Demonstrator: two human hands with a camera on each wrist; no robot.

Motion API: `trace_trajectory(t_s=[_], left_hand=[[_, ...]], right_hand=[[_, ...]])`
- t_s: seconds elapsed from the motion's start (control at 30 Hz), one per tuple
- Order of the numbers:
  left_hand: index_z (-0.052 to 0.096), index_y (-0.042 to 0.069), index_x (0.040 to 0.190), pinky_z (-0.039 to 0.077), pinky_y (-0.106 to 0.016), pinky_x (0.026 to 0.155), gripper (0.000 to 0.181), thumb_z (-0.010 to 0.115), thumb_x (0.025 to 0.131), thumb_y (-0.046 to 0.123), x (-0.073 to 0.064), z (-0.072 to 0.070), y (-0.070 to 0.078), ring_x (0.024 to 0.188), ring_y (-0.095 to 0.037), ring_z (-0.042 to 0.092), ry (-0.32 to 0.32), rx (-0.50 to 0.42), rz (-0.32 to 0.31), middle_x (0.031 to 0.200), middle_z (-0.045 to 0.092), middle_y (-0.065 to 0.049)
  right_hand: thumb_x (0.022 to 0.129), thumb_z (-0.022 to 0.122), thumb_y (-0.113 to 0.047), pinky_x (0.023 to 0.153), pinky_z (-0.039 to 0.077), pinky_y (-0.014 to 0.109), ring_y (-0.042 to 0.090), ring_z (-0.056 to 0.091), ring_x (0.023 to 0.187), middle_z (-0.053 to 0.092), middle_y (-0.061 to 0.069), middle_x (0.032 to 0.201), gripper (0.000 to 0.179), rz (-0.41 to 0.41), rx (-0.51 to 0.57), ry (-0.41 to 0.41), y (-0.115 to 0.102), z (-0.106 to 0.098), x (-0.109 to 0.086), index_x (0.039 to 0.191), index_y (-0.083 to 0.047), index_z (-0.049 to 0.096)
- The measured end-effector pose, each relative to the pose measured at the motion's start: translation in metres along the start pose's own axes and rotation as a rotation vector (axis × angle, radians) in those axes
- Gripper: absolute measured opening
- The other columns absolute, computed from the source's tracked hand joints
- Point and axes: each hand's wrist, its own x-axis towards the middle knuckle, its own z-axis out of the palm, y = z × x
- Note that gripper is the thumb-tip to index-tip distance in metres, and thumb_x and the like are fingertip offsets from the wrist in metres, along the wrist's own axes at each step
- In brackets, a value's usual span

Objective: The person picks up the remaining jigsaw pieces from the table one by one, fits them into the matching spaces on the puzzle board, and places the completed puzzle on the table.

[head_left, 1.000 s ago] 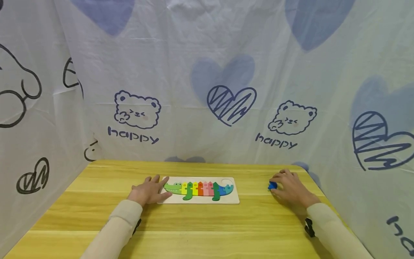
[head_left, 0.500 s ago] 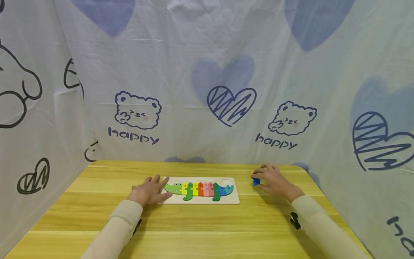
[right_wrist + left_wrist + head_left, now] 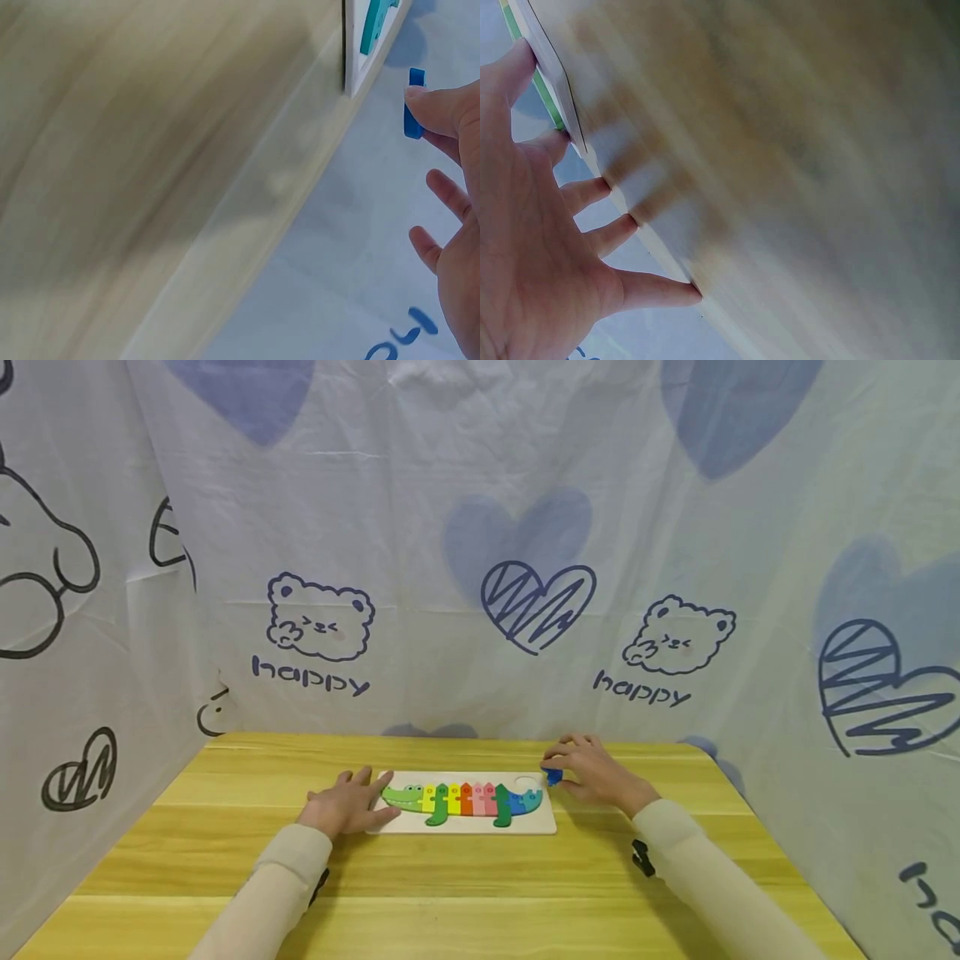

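Note:
A white puzzle board (image 3: 465,827) carries a crocodile (image 3: 480,800) made of coloured pieces, with its head at the left. At the tail end, a curled outline on the board holds no piece. My left hand (image 3: 343,806) rests with spread fingers at the board's left end, thumb and forefinger touching it; the other fingertips meet the table in the left wrist view. Between thumb and forefinger, my right hand (image 3: 600,774) pinches a small blue puzzle piece (image 3: 414,105). It holds the piece above the table, by the board's upper right corner.
The board lies on a yellow wood-grain table (image 3: 450,893). A white curtain (image 3: 420,527) printed with hearts and bears hangs behind the table and at both sides, close to its far edge.
My right hand has carried the blue puzzle piece leftward, from the right part of the table to the board's upper right corner. My left hand and the board have stayed put.

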Motion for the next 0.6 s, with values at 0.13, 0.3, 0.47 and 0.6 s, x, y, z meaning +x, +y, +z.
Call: trace_trajectory(t_s=[0.13,0.3,0.47,0.6], left_hand=[[0.031,0.022,0.164,0.026,-0.095,0.094,0.083,0.05,0.098,0.069,0.0,0.0,0.0,0.151,-0.058,0.025,0.0,0.0,-0.001,0.168,0.027,-0.024],[0.03,0.022,0.164,0.026,-0.095,0.094,0.084,0.05,0.098,0.07,0.0,0.0,0.0,0.151,-0.058,0.024,-0.003,0.0,-0.004,0.168,0.027,-0.024],[0.031,0.022,0.164,0.026,-0.094,0.095,0.083,0.05,0.098,0.069,-0.001,-0.001,0.002,0.151,-0.058,0.025,-0.002,-0.001,-0.007,0.168,0.028,-0.024],[0.031,0.022,0.164,0.026,-0.094,0.095,0.082,0.051,0.098,0.068,-0.002,-0.002,0.002,0.151,-0.058,0.025,-0.002,-0.002,-0.006,0.168,0.028,-0.024]], right_hand=[[0.091,0.078,-0.011,0.104,0.041,0.059,0.031,0.054,0.121,0.072,0.006,0.128,0.036,-0.017,0.01,-0.002,-0.005,0.002,0.009,0.126,-0.012,0.075],[0.091,0.077,-0.011,0.105,0.042,0.06,0.032,0.054,0.122,0.072,0.007,0.129,0.036,-0.028,0.018,-0.013,-0.007,0.005,0.016,0.127,-0.012,0.074],[0.093,0.076,-0.012,0.105,0.04,0.059,0.032,0.053,0.124,0.071,0.006,0.132,0.036,-0.029,0.028,-0.041,-0.009,0.01,0.023,0.129,-0.012,0.073],[0.094,0.076,-0.013,0.107,0.039,0.058,0.033,0.052,0.126,0.07,0.006,0.134,0.036,-0.028,0.049,-0.065,-0.012,0.013,0.029,0.13,-0.012,0.073]])
